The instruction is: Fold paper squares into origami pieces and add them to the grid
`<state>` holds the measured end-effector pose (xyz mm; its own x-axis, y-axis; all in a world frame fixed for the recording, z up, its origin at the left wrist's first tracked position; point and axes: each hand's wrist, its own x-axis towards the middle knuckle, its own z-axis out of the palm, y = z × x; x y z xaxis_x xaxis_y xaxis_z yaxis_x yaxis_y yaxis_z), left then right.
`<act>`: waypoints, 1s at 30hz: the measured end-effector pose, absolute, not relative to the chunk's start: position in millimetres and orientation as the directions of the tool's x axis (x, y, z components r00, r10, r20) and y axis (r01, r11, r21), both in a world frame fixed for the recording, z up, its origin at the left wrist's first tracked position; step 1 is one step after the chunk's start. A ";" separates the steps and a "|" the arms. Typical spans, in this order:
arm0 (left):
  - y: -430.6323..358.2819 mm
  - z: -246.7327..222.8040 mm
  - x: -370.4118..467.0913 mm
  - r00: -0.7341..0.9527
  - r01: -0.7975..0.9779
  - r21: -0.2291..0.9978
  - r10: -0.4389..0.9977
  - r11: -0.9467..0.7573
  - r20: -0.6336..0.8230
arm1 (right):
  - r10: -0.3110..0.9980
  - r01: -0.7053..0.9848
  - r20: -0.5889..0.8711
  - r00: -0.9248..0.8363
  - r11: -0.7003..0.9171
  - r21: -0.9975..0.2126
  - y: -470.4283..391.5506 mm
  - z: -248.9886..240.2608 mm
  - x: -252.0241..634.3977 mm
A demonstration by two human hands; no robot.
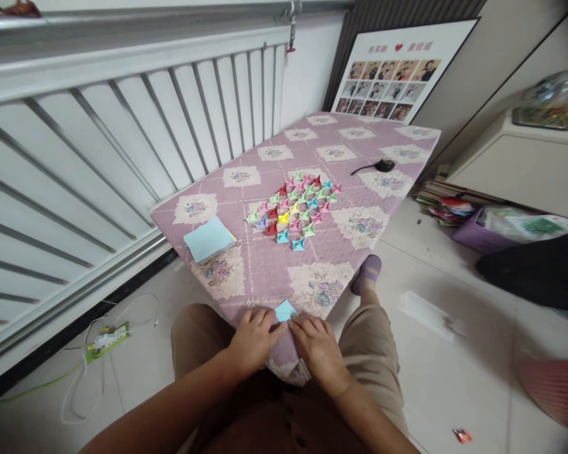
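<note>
We have both hands at the near corner of the worktop (265,271), which is covered with a purple, flower-patterned cloth. Between them lies a small light blue paper (285,309), its upper corner pointing away from us. Our left hand (258,340) has its fingertips at the paper's left side, and our right hand (318,348) has its own at the right side. Each grip is narrow and low over the paper, but we cannot tell whether the fingers pinch it or only press it down.

Beyond our hands, small folded paper pieces (295,207) in red, pink, green, yellow, blue and lilac stand grouped in rough rows. To their left we see a paper stack (209,239), light blue on top with a yellow edge showing. Farther off, to the right, lies a dark round object (385,165) with a thin tail.
</note>
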<state>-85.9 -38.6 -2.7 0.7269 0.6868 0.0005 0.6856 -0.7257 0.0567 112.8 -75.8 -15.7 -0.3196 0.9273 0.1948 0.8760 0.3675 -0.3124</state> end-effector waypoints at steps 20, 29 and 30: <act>-6.4 13.6 -60.8 0.417 0.869 0.355 0.896 -0.344 -0.152 | 1.000 0.928 -0.007 0.019 -0.020 -0.372 -39.5 1.3 105.8; 14.1 13.8 -53.0 0.423 0.880 0.358 0.858 -0.313 -0.291 | 1.000 0.890 0.001 0.002 -0.001 -0.457 -36.9 0.2 110.3; 14.5 14.4 -53.2 0.427 0.878 0.359 0.856 -0.315 -0.292 | 1.000 0.887 0.004 0.002 0.000 -0.461 -36.9 -0.2 110.4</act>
<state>-53.2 14.5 14.4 0.4267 0.8560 -0.2919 0.8783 -0.3152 0.3594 110.4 -36.9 -0.2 0.0018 1.0000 0.0042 0.8875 0.0003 -0.4609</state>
